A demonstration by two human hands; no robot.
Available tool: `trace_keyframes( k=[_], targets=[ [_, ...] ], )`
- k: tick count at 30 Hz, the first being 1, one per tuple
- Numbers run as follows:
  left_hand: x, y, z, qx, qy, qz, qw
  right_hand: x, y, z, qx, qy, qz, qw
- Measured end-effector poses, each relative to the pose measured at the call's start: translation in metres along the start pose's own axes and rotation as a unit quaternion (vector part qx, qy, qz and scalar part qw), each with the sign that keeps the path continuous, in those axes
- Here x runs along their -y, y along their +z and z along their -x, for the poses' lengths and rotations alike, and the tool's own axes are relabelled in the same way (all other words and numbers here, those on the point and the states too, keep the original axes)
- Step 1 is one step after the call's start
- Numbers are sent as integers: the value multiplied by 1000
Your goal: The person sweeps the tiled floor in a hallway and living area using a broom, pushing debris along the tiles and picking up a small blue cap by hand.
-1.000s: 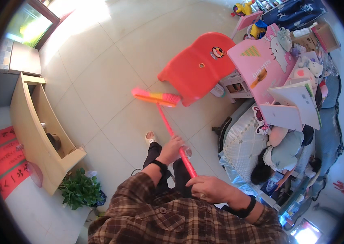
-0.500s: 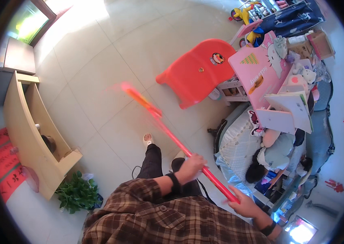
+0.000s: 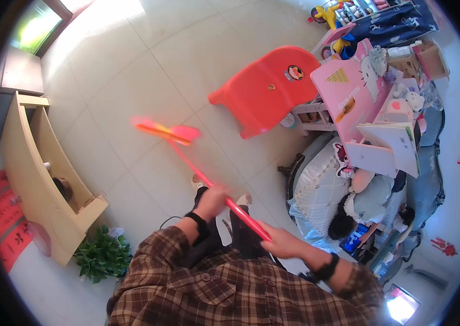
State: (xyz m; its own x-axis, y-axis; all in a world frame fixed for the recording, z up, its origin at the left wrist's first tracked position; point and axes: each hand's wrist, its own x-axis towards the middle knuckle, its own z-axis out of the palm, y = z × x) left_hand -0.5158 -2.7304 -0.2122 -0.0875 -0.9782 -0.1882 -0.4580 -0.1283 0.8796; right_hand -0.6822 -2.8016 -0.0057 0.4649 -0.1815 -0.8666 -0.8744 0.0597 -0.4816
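hands: L [image 3: 212, 201] + R [image 3: 282, 242] grip broom [image 3: 165, 132] handle | head ahead-left

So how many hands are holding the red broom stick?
2. The left hand grips the red broom stick higher up, nearer the blurred broom head. The right hand grips the lower end, close to the plaid shirt. No other hands touch it.

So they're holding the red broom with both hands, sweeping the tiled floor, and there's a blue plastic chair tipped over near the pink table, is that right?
Not quite: the tipped plastic chair is red-orange, not blue, as the head view shows. Otherwise yes: the left hand and right hand grip the red broom over the tiled floor, by the pink table.
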Motion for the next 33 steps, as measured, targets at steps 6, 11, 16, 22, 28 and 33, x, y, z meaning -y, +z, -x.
trace_keyframes(
  k=[6,11,16,22,28,33],
  targets=[
    [43,-60,1,-107,-56,-96,988,17,4,-64,-43,-74,114,990],
    [23,12,0,8,-12,-93,996,-22,5,-20,0,65,-127,990],
    [-53,75,-12,136,135,-7,981,-65,23,72,-51,70,-142,986],
    [-39,47,-7,115,44,0,992,-7,-21,38,75,205,-41,975],
    [98,-49,38,-27,-125,-109,986,77,5,-109,181,53,-59,980],
    [100,-93,43,-113,-223,-109,962,87,21,-161,214,118,-278,929]
  ],
)
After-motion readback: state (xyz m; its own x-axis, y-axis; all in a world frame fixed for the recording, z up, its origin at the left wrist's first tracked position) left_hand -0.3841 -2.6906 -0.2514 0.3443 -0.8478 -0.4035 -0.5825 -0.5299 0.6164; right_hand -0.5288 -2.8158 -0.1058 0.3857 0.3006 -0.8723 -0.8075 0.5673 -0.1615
